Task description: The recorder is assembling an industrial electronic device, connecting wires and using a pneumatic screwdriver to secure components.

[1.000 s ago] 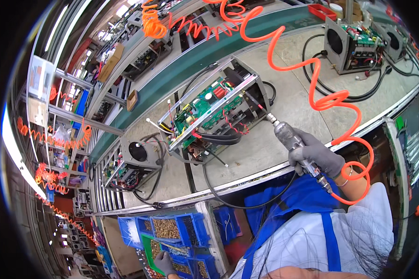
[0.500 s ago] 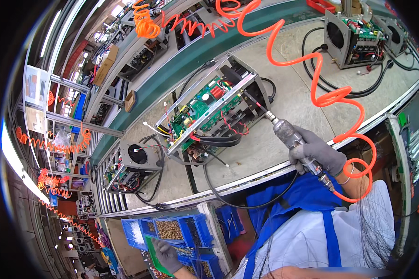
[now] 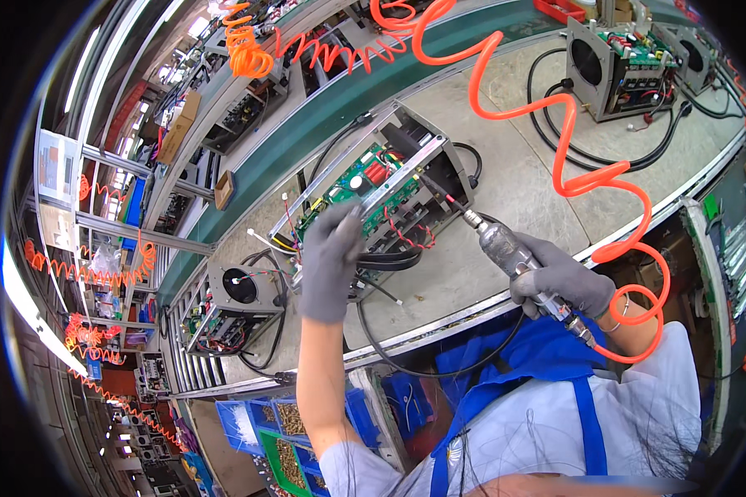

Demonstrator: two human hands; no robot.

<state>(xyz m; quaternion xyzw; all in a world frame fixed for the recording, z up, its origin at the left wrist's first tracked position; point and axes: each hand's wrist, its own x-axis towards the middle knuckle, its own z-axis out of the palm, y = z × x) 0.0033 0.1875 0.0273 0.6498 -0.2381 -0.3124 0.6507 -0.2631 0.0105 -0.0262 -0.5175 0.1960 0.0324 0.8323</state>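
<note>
In my gloved right hand (image 3: pixel 559 282) is a silver air screwdriver (image 3: pixel 504 248), its bit pointing up and left at the near right part of an open metal chassis (image 3: pixel 429 151). An orange coiled air hose (image 3: pixel 562 149) joins its rear end. Inside the chassis sits a green circuit board (image 3: pixel 358 182) with red and white parts and loose wires. My gloved left hand (image 3: pixel 331 257) is raised over the chassis's near left end, partly covering it. Its fingers are curled together; whatever they hold is hidden.
Blue bins (image 3: pixel 261 414) and a green bin (image 3: pixel 283 460) of small brass-coloured parts stand below the bench edge. A smaller fan unit (image 3: pixel 239 294) sits left of the chassis. More units (image 3: pixel 617 70) with black cables stand at the far right. A green conveyor strip (image 3: pixel 298 137) runs behind.
My left hand has come up from the bins to the chassis, uncovering the green bin. My right hand keeps the screwdriver in nearly the same place.
</note>
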